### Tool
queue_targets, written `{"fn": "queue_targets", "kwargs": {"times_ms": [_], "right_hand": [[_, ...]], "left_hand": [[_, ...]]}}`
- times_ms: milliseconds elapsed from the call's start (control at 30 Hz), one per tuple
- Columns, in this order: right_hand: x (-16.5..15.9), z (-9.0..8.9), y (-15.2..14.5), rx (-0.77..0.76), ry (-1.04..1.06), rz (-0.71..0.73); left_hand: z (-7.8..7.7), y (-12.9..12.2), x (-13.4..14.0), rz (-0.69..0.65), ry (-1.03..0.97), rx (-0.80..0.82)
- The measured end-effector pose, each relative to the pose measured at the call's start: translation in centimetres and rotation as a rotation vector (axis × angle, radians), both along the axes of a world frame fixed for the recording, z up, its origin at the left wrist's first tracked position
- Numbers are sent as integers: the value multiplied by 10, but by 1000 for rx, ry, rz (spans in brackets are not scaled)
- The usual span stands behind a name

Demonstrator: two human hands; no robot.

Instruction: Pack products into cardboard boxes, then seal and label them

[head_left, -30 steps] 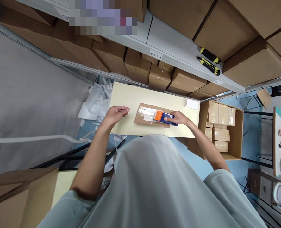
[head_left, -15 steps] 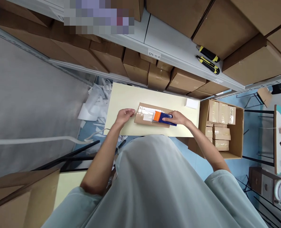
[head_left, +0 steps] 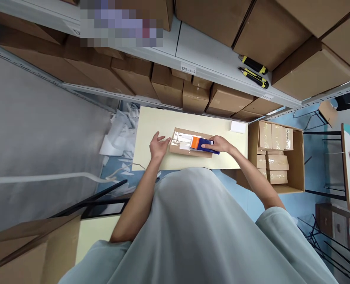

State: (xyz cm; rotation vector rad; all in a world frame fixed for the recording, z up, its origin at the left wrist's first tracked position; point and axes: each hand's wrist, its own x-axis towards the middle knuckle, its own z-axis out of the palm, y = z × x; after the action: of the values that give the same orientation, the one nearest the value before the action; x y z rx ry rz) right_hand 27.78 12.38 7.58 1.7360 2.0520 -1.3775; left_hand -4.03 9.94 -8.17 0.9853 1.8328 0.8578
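Note:
My right hand (head_left: 220,144) is wrapped round a blue and orange tape dispenser (head_left: 203,144). The dispenser lies over the right half of a flat brown cardboard package (head_left: 177,151), its orange end pointing left. A white label (head_left: 185,142) and shiny clear tape show on the package's top. At the package's left edge is my left hand (head_left: 159,146), fingers spread and holding nothing; whether a fingertip touches the cardboard I cannot tell. Both hands are above a pale yellow table (head_left: 151,118).
A small white box (head_left: 237,126) sits at the table's right end. Beside it stands a large open carton (head_left: 296,157) with several taped packages. Shelves of cardboard boxes rise behind, with two utility knives (head_left: 254,71) on one shelf. Crumpled white paper (head_left: 118,134) lies left of the table.
My left hand has turned upward and its fingers have spread, where before they were pinched together. The right hand stays on the dispenser in nearly the same place. The view has shifted slightly.

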Motion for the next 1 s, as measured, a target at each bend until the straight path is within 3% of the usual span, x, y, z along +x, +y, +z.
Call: {"fn": "queue_targets", "kwargs": {"times_ms": [100,233,333,433,500,567,700,1000], "right_hand": [[-2,0,-1,7,-16,-2],[-4,1,-2,7,-25,-13],[-4,3,-3,-5,-21,-11],[-5,5,-2,-10,-24,-5],[-5,6,-1,-11,-46,6],[-7,8,0,-12,-77,16],[-10,14,1,-48,-120,16],[-13,28,9,-122,-126,70]], "left_hand": [[14,-9,5,-34,34,-3],[25,-21,18,-319,89,-83],[29,-20,23,-386,80,-124],[36,-9,31,-385,203,68],[43,-1,40,-470,279,220],[48,6,51,-568,310,268],[49,11,64,-616,347,245],[44,13,60,-661,392,247]]}}
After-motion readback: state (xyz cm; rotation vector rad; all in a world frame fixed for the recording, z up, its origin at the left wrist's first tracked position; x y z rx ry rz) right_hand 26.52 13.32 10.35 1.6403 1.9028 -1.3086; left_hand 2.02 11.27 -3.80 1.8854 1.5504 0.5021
